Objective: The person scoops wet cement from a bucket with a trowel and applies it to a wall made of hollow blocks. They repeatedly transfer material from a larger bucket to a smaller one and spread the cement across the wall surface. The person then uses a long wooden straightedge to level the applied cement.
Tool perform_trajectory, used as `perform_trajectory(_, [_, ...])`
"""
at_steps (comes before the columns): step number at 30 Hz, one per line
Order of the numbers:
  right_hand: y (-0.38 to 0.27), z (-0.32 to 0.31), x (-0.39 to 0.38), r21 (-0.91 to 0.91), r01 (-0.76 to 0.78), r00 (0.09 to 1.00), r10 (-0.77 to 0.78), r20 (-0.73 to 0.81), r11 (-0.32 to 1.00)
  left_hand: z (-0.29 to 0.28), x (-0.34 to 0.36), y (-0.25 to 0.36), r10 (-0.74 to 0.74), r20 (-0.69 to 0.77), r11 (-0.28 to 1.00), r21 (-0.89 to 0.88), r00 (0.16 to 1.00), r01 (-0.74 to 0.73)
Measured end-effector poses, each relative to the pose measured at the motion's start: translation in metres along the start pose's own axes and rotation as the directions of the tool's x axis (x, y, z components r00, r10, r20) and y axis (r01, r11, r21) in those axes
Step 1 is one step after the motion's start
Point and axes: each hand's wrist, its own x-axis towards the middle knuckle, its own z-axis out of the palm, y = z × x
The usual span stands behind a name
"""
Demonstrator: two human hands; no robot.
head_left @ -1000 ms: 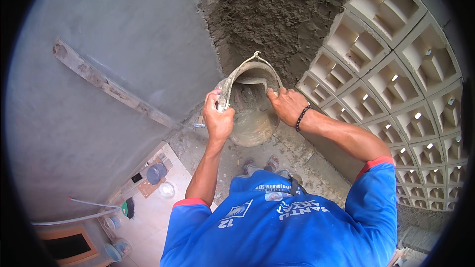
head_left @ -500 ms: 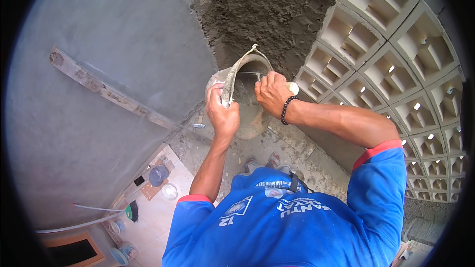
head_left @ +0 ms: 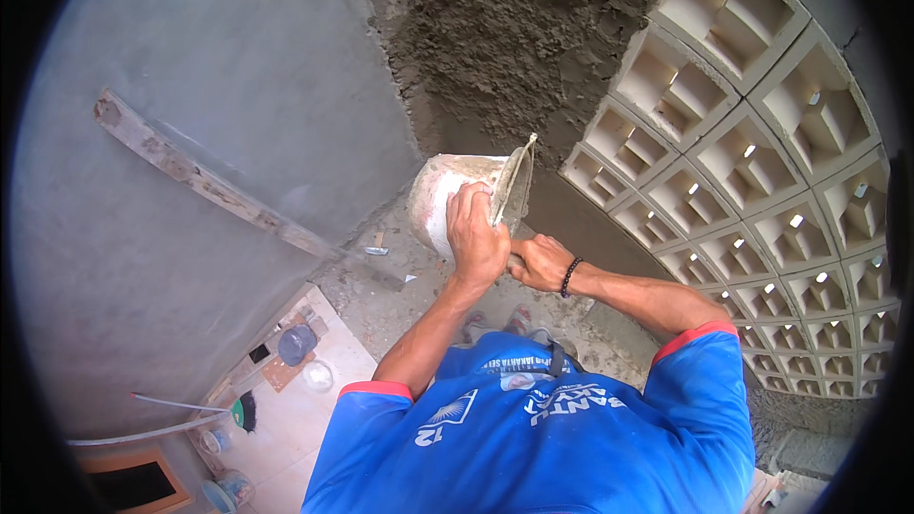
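Note:
A white, mortar-smeared bucket (head_left: 438, 195) is tipped onto its side, its mouth facing right. My left hand (head_left: 476, 233) is closed on the bucket near its rim, thumb toward the mouth. Just right of the rim, my right hand (head_left: 543, 263), with a dark bead bracelet at the wrist, is closed round a trowel. Most of the trowel is hidden by the fingers and the bucket; the earlier picture shows its pale handle end and metal shank. What lies inside the bucket cannot be seen from here.
Rough wet mortar (head_left: 514, 48) covers the wall ahead. A smooth grey wall (head_left: 219, 57) stands left, with a long wooden batten (head_left: 209, 181) beside it. Pale ventilation blocks (head_left: 752, 143) line the right. A dark round container (head_left: 297, 345) and a green brush (head_left: 246, 411) are at lower left.
The bucket has turned from mouth-away to mouth-right and come slightly nearer. My left hand has moved right with it; my right hand has come down and nearer, out of the bucket's mouth.

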Motion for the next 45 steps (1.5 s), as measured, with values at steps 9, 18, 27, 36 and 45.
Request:
perform_trajectory(9, [0.020, 0.024, 0.005, 0.684, 0.015, 0.976, 0.137, -0.168, 0.729, -0.007, 0.019, -0.020, -0.038, -0.204, 0.998, -0.065, 0.978, 0.026])
perform_trajectory(18, [-0.011, -0.085, -0.002, 0.600, -0.142, 0.983, 0.181, -0.005, 0.788, -0.072, 0.055, -0.054, -0.467, -0.316, 0.745, -0.643, 0.825, 0.175])
perform_trajectory(27, [-0.089, -0.202, 0.008, 0.048, 0.102, 0.992, -0.098, -0.074, 0.994, -0.105, 0.046, -0.113, -0.544, -0.470, 0.783, -0.582, 0.695, 0.220])
perform_trajectory(36, [-0.143, -0.292, 0.044, 0.211, 0.332, 0.931, -0.356, 0.083, 0.919, -0.117, -0.003, -0.162, -0.608, -0.530, 0.780, -0.539, 0.592, 0.318])
perform_trajectory(45, [-0.041, -0.434, 0.032, -0.064, -0.176, 0.781, 0.100, -0.616, 0.982, -0.096, -0.034, -0.159, -0.638, -0.462, 0.769, -0.432, 0.617, 0.472])
